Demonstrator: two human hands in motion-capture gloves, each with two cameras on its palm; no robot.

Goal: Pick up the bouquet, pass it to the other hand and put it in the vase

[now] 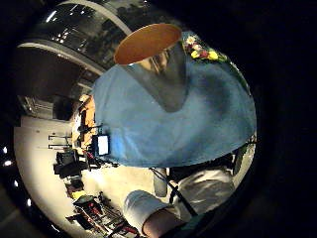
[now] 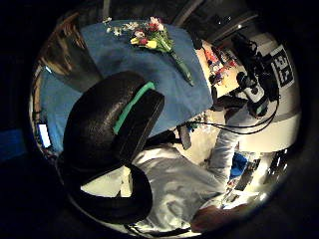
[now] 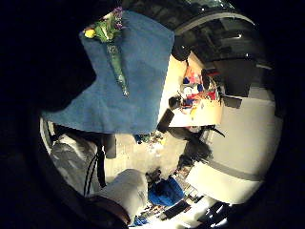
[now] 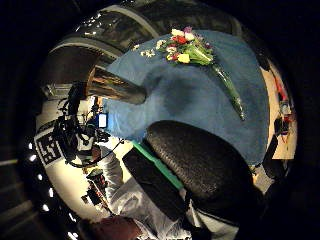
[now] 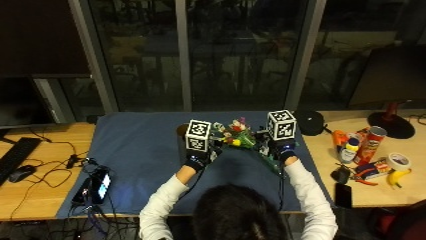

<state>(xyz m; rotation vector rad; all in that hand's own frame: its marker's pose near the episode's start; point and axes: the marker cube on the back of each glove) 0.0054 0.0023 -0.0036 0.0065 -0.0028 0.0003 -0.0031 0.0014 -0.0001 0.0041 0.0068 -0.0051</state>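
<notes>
Blue cloth (image 5: 140, 145) is covering the counter (image 5: 40, 185) in the outside view; the bouquet (image 5: 237, 135) is lying on it between the left hand (image 5: 198, 159) and right hand (image 5: 285, 149), and whether their fingers are apart, I cannot tell. Left little-finger view is showing the vase (image 1: 158, 64) standing upright beside the bouquet (image 1: 200, 51). Right thumb view is showing the bouquet (image 4: 200, 60) lying flat, ungrasped.

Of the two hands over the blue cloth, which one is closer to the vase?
The left hand: the vase stands just beyond it, while the right hand is across the bouquet.
</notes>
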